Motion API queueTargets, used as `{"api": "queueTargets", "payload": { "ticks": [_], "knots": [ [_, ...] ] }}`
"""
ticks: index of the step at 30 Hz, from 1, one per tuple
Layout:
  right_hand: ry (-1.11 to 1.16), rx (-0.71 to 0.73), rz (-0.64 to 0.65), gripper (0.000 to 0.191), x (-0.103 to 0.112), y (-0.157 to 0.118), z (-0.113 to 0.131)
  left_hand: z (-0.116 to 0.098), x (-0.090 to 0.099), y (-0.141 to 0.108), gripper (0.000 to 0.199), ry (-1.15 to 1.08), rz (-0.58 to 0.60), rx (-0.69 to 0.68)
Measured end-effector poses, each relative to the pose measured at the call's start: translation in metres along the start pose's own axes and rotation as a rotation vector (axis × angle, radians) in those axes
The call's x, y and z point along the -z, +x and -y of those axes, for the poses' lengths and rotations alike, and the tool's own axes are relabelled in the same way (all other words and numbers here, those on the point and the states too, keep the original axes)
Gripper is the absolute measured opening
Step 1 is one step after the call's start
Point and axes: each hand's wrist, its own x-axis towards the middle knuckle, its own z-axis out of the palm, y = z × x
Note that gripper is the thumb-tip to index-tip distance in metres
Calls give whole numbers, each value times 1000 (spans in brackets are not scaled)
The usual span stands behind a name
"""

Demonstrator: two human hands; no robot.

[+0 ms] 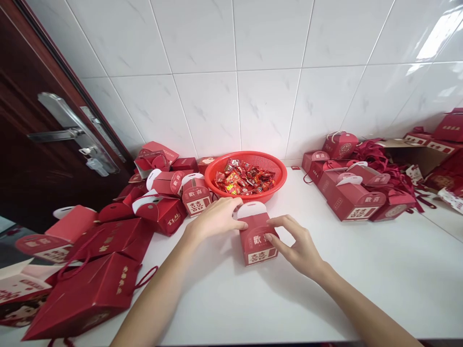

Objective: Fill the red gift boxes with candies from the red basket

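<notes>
A small red candy box with white lettering and a cream label stands upright on the white table in front of me. Its rear flap rises with a white inner face, and the front flap bears the lettering. My left hand grips the box's left side, thumb at the top edge and fingers reaching behind it. From the right, my right hand has its thumb on the front flap and a fingertip on the right top edge. Just behind the box sits a red plastic basket of wrapped candies.
Several red gift boxes crowd the left side, some with cord handles. More boxes and dark red ribbons pile up at the right, beside an open cardboard carton. A tiled wall backs the table; a dark door stands left.
</notes>
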Motion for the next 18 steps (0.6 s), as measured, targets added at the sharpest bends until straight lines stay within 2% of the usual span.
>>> {"api": "queueTargets", "payload": {
  "ticks": [5, 9, 12, 15, 18],
  "knots": [
    [-73, -51, -38, 18, 1, 4, -8, -5, 5, -6, 22, -80, 164, -187],
    [-76, -111, -46, 20, 4, 7, -13, -8, 6, -10, 31, -74, 258, -206],
    [-88, -114, -77, 18, 4, 7, -15, -13, 0, -11, 36, -45, 254, -169],
    [-132, -117, -121, 17, 2, 6, -12, -21, -12, -11, 36, -52, 200, -148],
    [-188, -102, -92, 24, 0, 3, -6, -28, -24, -10, 34, -90, 127, -113]
  ]
}}
